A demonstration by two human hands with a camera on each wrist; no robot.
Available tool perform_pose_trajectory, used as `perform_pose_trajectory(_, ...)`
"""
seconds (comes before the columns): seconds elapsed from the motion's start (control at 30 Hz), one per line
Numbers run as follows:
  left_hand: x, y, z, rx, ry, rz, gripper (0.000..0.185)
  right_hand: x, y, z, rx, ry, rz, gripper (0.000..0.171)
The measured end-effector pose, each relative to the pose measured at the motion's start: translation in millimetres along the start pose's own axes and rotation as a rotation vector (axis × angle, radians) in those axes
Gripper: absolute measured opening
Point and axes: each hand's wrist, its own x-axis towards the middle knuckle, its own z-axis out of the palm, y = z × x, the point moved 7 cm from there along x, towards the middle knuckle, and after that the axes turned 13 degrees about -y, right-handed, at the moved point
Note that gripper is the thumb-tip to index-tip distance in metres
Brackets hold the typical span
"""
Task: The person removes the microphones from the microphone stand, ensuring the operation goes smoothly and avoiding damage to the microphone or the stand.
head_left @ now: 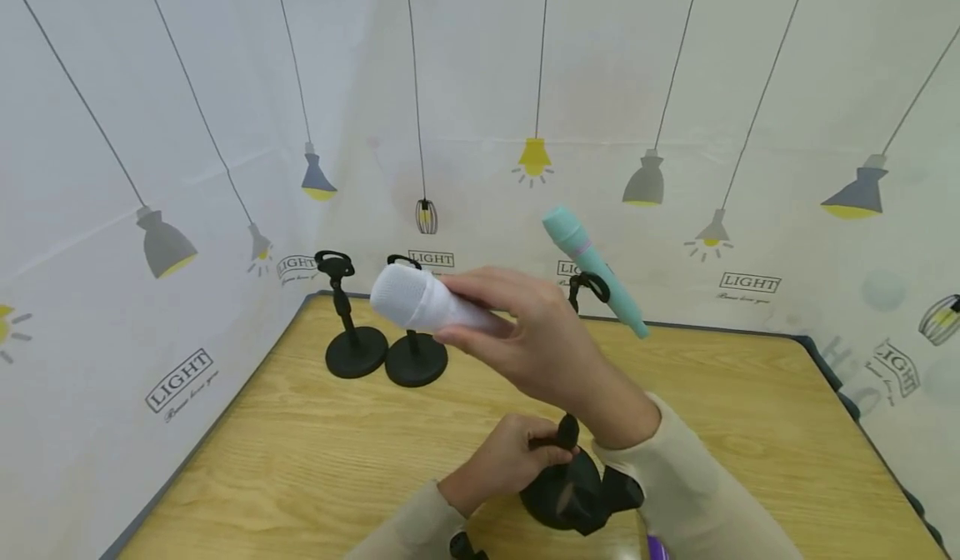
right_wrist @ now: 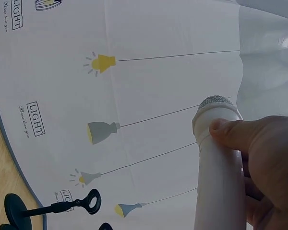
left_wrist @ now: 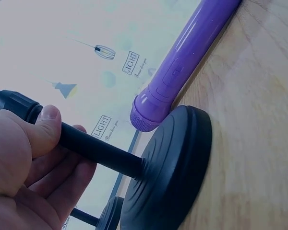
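Note:
My right hand (head_left: 517, 327) grips a white toy microphone (head_left: 420, 297) above the table, its head pointing left; the right wrist view shows the same white microphone (right_wrist: 218, 167) with my thumb (right_wrist: 235, 134) on its neck. My left hand (head_left: 510, 456) holds the post of a black round-based stand (head_left: 562, 485) near the table's front edge. In the left wrist view my thumb (left_wrist: 43, 127) lies on that stand's post (left_wrist: 93, 148), above its base (left_wrist: 170, 170). A purple microphone (left_wrist: 182, 67) lies on the table against the base.
Two empty black stands (head_left: 356, 347) (head_left: 415, 358) sit at the back left of the wooden table (head_left: 300, 435). A teal microphone (head_left: 592, 268) sits in a stand (head_left: 588, 287) at the back centre. Lamp-printed white curtains (head_left: 675, 85) close in three sides.

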Motion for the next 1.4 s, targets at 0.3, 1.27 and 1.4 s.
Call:
perform_pose_trajectory(0.3, 0.9, 0.2, 1.6, -0.003, 0.002, 0.015, 0.011, -3.5, -3.0, -7.1, -0.028, 0.009, -0.001, 0.042)
perform_pose_trajectory(1.27, 1.2, -1.2, 4.3, -0.091, 0.014, -0.056, 0.016, -47.2, 14.3, -32.7, -0.173, 0.050, 0.057, 0.046)
perform_pose_trajectory(1.4, 0.8, -2.2, 6.0, -0.101, 0.012, -0.067, 0.016, -62.6, 23.6, -36.4, -0.203, 0.060, 0.117, 0.048)
